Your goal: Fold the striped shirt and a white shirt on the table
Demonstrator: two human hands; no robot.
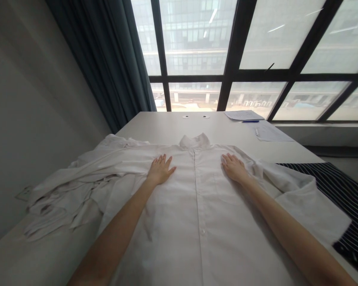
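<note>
A white button-up shirt (179, 206) lies front side up on the table, its collar (195, 141) toward the window and its button placket running down the middle. My left hand (161, 170) rests flat on the left chest area, fingers spread. On the other side of the placket, my right hand (234, 167) presses flat near the shoulder, above the chest pocket. Neither hand grips the cloth. The right-side sleeve (304, 198) stretches out over a striped dark cloth. At the left, the other sleeve merges with a rumpled heap of white cloth (74, 194).
The white table (167, 127) extends toward the window. Papers (274, 132) and a blue pen (250, 121) lie at its far right. Black cloth with white stripes (343, 194) covers the right edge. A dark blue curtain (107, 51) and a wall (26, 99) stand left.
</note>
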